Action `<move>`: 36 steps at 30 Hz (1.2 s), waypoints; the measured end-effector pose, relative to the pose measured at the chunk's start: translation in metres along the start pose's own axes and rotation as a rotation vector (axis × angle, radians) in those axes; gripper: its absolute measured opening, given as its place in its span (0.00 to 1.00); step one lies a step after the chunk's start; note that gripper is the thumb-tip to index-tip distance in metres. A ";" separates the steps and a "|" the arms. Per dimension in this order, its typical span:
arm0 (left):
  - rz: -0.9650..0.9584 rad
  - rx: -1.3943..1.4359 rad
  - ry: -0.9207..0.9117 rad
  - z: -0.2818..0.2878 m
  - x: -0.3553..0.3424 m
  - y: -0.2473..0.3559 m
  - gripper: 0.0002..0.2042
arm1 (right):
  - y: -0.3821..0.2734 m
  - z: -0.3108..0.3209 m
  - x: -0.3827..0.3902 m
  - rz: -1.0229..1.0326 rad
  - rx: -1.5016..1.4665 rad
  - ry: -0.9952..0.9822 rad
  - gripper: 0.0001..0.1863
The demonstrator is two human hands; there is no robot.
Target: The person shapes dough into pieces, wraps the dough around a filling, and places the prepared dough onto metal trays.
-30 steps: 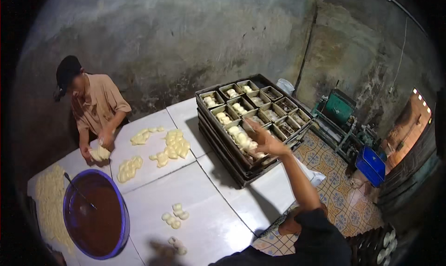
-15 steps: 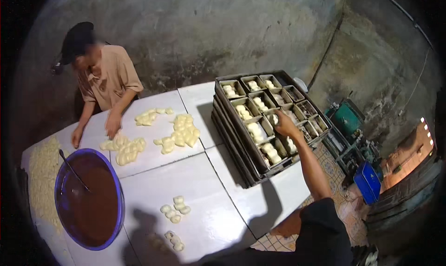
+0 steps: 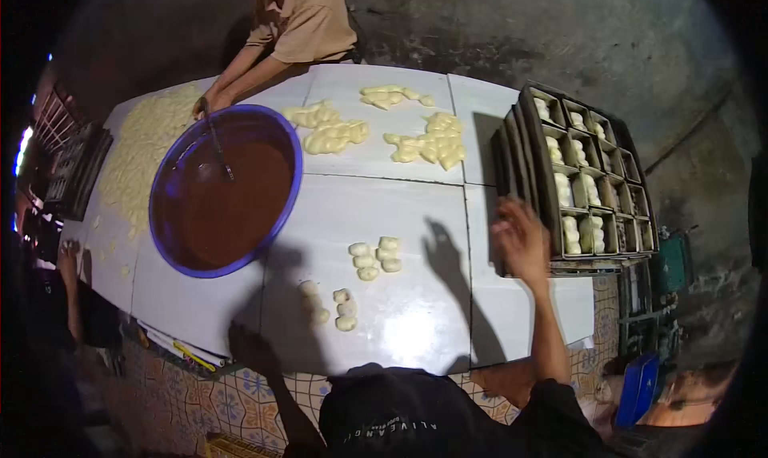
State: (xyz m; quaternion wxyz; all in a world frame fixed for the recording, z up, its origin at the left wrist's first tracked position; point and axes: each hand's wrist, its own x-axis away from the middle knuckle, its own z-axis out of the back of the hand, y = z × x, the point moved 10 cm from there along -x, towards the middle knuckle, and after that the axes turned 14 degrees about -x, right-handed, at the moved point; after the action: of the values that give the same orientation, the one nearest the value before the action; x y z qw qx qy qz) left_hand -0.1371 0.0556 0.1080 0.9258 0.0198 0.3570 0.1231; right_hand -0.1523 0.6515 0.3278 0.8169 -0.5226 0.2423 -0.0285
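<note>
Empty right hand (image 3: 522, 242); tinned dough (image 3: 571, 236) lengthwise away

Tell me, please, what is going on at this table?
The person's right hand, open and apparently empty, is beside stacked trays; some tins in the top one hold dough pieces. The left hand is near the table's front edge. A co-worker's hand is at a long utensil in the blue-rimmed basin.

Right hand (image 3: 522, 242) is up and open, fingers (image 3: 516, 213) loosely spread and kinda blurry, with the right forearm (image 3: 550, 326) running almost straight up behind it. Left hand (image 3: 252, 350) sits lower, super dark, so I can't make out its grip. Left forearm (image 3: 290, 406) slants up and left.
</note>
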 end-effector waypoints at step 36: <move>-0.115 0.224 -0.230 -0.043 -0.083 -0.039 0.14 | 0.123 0.393 0.019 -0.553 0.629 0.203 0.33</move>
State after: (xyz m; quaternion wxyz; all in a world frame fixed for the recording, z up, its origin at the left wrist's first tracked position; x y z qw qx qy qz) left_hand -0.2167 -0.0044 0.1251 0.9580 0.1162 0.2608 0.0262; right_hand 0.0068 1.0316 0.3461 0.8701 -0.2878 0.1520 -0.3700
